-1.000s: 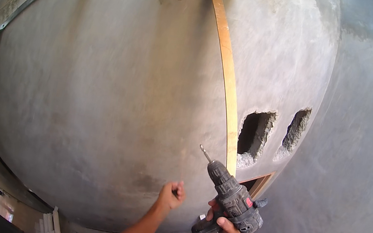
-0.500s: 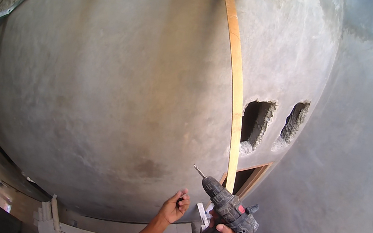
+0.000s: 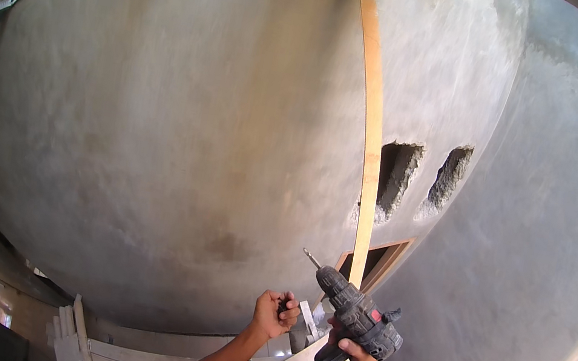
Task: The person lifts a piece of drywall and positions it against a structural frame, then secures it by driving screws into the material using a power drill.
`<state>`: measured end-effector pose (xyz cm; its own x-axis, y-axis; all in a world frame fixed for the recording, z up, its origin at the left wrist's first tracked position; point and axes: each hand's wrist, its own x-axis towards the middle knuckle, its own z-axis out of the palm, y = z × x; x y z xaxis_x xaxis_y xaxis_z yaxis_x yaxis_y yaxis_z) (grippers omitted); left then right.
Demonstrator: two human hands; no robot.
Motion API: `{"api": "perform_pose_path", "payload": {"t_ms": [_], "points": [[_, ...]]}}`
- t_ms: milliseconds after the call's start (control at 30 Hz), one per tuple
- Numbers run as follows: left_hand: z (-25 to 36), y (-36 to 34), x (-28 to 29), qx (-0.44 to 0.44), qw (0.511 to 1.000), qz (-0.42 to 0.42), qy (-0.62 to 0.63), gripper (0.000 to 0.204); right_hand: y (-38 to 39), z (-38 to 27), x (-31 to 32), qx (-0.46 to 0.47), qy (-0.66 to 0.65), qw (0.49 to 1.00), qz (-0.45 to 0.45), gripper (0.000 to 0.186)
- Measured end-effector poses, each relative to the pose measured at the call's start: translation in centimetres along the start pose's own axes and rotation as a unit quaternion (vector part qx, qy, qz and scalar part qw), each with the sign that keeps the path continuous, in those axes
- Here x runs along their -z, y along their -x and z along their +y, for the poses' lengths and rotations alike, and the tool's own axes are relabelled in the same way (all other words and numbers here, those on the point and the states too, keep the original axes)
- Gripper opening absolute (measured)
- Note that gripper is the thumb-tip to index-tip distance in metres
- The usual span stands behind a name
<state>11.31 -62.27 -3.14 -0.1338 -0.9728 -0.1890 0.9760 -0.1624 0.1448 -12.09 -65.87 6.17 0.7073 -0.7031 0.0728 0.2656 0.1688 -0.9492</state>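
Has brought the drill (image 3: 358, 313) lower against the wall (image 3: 161, 121) since the earlier frame. At left, curls the left hand (image 3: 272, 317) loosely, with thumb close to fingers; cannot tell whether around anything. To its right, grips the drill's handle (image 3: 330, 356) in the right hand (image 3: 355, 354), with the bit (image 3: 311, 258) pointing up-left, apparently not drilling. Above the right hand, shows a wooden strip (image 3: 374, 95) already upright against the wall, then two rough holes (image 3: 398, 176) already broken in; cannot tell what remains.
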Motion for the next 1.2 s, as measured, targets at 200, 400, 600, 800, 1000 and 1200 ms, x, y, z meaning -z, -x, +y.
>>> {"api": "perform_pose_path", "payload": {"t_ms": [200, 400, 600, 800, 1000, 1200], "points": [[1.7, 0.4, -1.6, -0.014, 0.999, -0.045, 0.002, 0.017, -0.2, 0.7, -0.9, 0.020, -0.014, 1.000, 0.008, 0.055], [2.3, 0.9, -4.3, -0.070, 0.993, -0.066, -0.062, 0.023, -0.1, 2.1, 0.1, 0.011, 0.036, 0.999, 0.013, 0.069], [3.6, 0.9, -5.2, -0.075, 0.993, -0.079, -0.048, 0.025, -0.8, 1.0, -0.9, 0.041, 0.033, 0.999, -0.008, 0.062], [3.6, 1.3, -6.3, -0.083, 0.992, -0.088, -0.042, 0.021, -0.5, 2.1, 0.9, 0.011, 0.053, 0.998, -0.017, 0.066], [3.1, 1.0, -7.0, -0.102, 0.987, -0.088, -0.086, 0.016, -0.4, 1.8, 1.6, 0.003, 0.073, 0.997, 0.006, 0.068], [2.9, 1.2, -8.4, -0.145, 0.977, -0.065, -0.139, 0.013, -0.7, 0.1, 1.3, 0.009, 0.059, 0.998, 0.016, 0.092]]}}
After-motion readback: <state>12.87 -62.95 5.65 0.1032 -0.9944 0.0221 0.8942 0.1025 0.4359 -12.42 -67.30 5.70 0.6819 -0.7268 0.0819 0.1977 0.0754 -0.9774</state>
